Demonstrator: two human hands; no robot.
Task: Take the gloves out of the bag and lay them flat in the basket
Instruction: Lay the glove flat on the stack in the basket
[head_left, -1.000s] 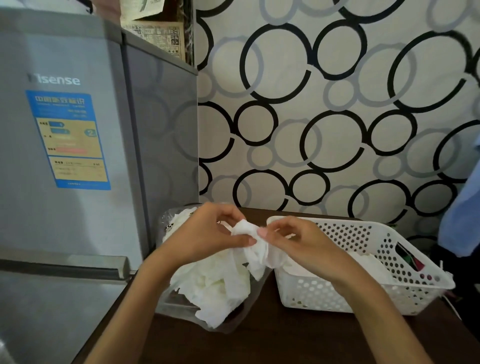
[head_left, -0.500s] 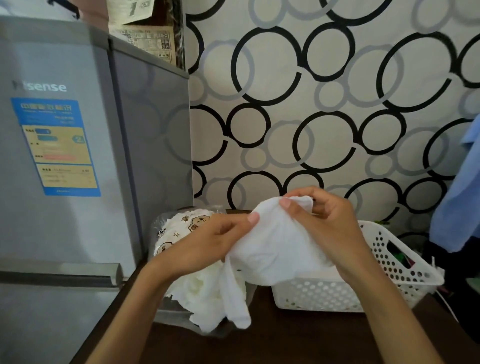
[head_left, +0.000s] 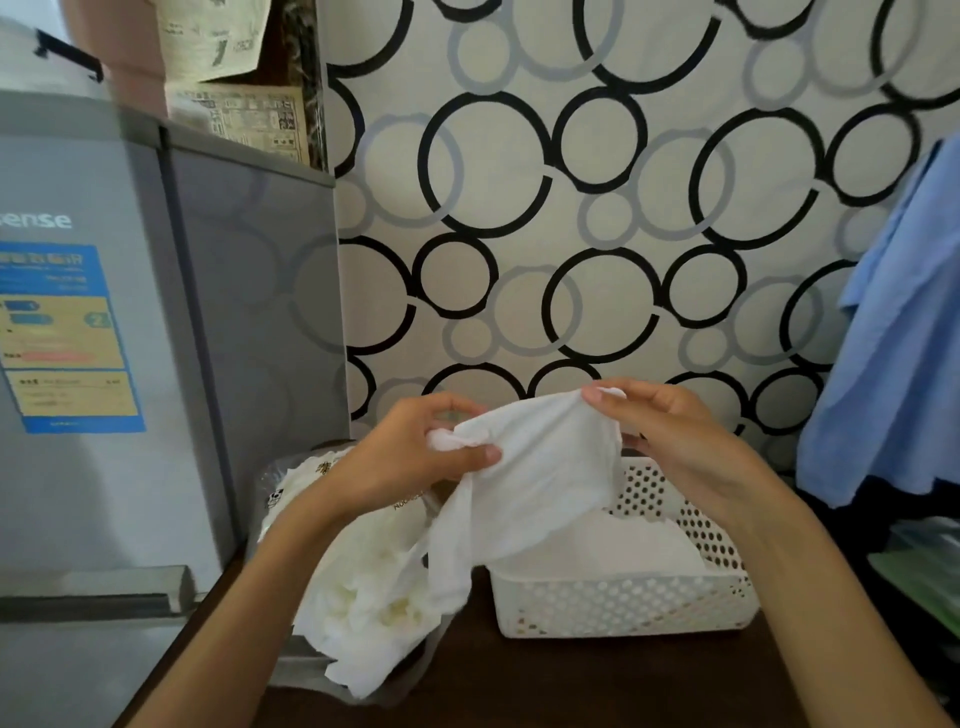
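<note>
Overhead, a thin white glove (head_left: 535, 467) of soft, crinkled, cloth-like material is held stretched above the table (head_left: 571, 686), over the gap between bag and basket. Its left edge is pinched by the curled fingers of the left hand (head_left: 415, 457), and its upper right corner is pinched between thumb and fingers of the right hand (head_left: 670, 431). A loose flap is seen hanging from the glove toward the bag. More white gloves (head_left: 374, 608) are heaped, rumpled and puffy, in the clear plastic bag (head_left: 291, 488), which is printed with small cartoon faces. A white plastic basket (head_left: 623, 603), rectangular with perforated walls, is set just right of the bag; flat white material is laid inside it. The table is dark brown and smooth.
</note>
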